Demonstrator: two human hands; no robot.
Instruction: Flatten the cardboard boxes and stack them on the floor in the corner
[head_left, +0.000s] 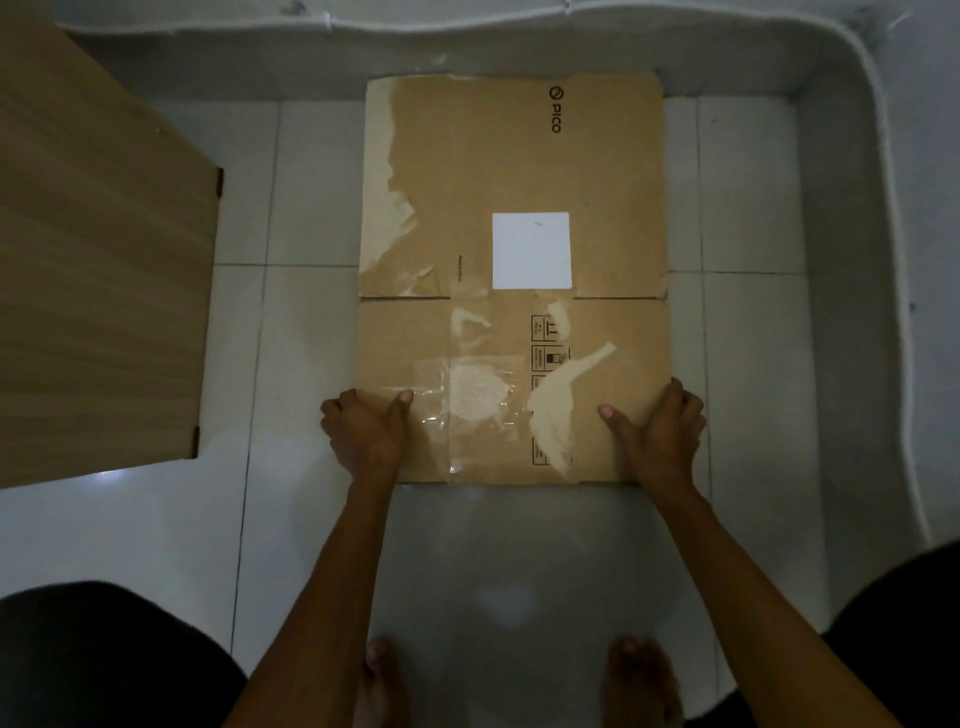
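A flattened brown cardboard box (511, 176) lies on the white tiled floor, its far edge against the wall. It carries a white label, a printed logo, torn patches and clear tape. My left hand (366, 431) grips its near left edge, thumb on top and fingers curled around the side. My right hand (657, 428) grips the near right edge the same way. Both arms reach forward from the bottom of the view.
A wooden cabinet (98, 260) stands at the left. White walls (852, 260) close the floor at the back and right, forming a corner at the far right. My bare feet (641, 675) stand on the tiles (519, 571) below the box.
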